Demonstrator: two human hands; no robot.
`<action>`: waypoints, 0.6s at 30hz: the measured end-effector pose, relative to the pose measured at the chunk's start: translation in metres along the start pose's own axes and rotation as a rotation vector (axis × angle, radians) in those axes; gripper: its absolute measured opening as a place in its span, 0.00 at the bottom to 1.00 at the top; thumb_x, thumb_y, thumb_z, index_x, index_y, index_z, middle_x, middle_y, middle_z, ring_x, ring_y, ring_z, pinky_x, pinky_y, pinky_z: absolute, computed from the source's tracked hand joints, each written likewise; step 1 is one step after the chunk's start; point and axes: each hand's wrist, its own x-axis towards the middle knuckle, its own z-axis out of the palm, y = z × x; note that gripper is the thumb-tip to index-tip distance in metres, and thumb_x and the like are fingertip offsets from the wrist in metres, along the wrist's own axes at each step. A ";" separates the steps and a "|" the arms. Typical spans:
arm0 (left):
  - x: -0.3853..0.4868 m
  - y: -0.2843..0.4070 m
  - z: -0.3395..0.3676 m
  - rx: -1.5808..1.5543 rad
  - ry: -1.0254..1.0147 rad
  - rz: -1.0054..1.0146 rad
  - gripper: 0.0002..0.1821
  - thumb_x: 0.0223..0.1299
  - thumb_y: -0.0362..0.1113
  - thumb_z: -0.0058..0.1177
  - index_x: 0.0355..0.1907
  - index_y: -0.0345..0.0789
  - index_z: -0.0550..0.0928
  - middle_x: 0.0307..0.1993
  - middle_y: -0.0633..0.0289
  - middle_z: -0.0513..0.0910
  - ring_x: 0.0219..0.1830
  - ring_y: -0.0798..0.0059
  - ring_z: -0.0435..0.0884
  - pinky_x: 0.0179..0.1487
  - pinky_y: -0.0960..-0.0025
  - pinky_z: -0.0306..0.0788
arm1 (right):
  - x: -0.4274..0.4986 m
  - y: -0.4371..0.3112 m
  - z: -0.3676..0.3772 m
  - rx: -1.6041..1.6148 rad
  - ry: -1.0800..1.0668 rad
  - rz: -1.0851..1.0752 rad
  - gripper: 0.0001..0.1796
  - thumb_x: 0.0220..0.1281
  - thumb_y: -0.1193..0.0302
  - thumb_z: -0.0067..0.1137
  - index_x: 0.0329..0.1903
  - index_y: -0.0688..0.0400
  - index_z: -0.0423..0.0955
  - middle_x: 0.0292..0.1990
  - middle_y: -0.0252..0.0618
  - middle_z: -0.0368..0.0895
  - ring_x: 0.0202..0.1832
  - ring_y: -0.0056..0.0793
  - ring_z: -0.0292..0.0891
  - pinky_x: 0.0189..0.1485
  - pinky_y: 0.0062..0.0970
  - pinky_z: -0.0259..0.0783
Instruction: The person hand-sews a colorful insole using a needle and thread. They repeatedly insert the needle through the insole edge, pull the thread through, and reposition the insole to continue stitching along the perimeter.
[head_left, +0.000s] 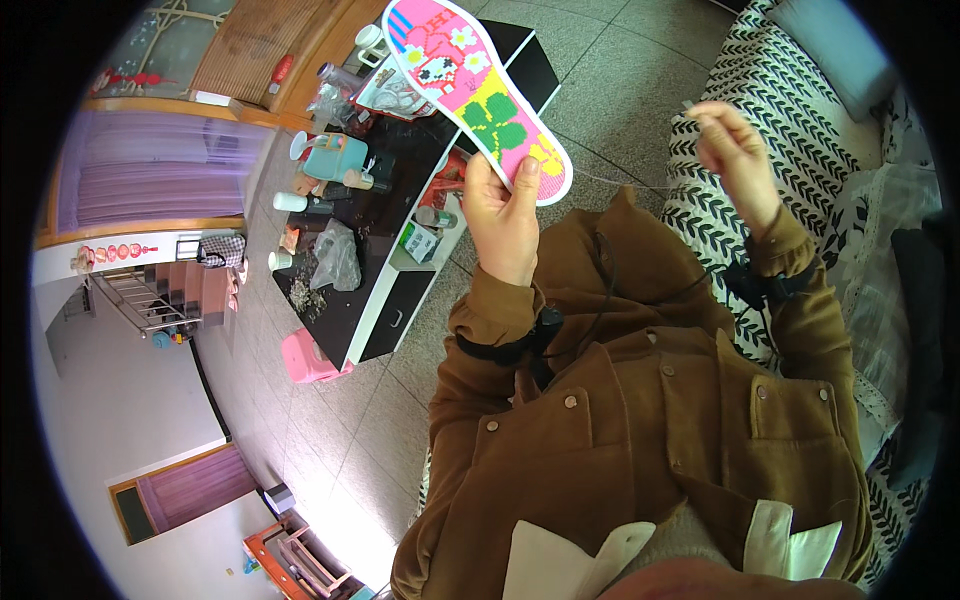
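My left hand (504, 217) grips the heel end of an embroidered insole (480, 90), thumb on its patterned face. The insole has a white border, a pink ground, white flowers, a green four-leaf shape and yellow patches. Off to the right, my right hand (727, 146) is raised above the sofa with thumb and forefinger pinched together. A small pale thing (688, 107) shows at those fingertips, too small to name. From the insole's edge a fine pale thread (626, 184) runs rightward; where it ends is not clear.
A black-topped coffee table (386, 217) carries a plastic bag (337, 255), a light-blue box (335, 156), cups and packets. Beside it stands a pink stool (309, 356). The sofa (712, 97) has a leaf-patterned cover. A dark cable (611, 281) crosses my lap between wrist straps.
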 end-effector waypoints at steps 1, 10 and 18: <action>-0.001 0.000 0.002 0.009 -0.005 0.010 0.11 0.70 0.29 0.51 0.52 0.28 0.73 0.45 0.60 0.81 0.43 0.82 0.78 0.49 0.76 0.72 | 0.000 -0.003 0.019 -0.060 -0.026 -0.003 0.09 0.76 0.70 0.48 0.47 0.55 0.78 0.19 0.20 0.60 0.21 0.10 0.53 0.22 0.14 0.52; -0.005 -0.008 0.012 -0.832 -0.279 -0.604 0.16 0.73 0.50 0.41 0.30 0.43 0.69 0.17 0.71 0.63 0.14 0.83 0.60 0.21 0.79 0.57 | -0.017 -0.055 0.104 -0.425 -0.357 -0.437 0.07 0.66 0.75 0.57 0.44 0.61 0.79 0.37 0.43 0.83 0.38 0.34 0.83 0.40 0.28 0.77; -0.024 -0.009 0.020 -0.655 -0.121 -0.599 0.19 0.72 0.54 0.39 0.50 0.42 0.74 0.40 0.65 0.76 0.33 0.80 0.76 0.28 0.76 0.68 | -0.021 -0.059 0.122 -0.639 -0.356 -0.708 0.10 0.54 0.76 0.60 0.41 0.60 0.79 0.33 0.41 0.81 0.34 0.43 0.80 0.36 0.36 0.76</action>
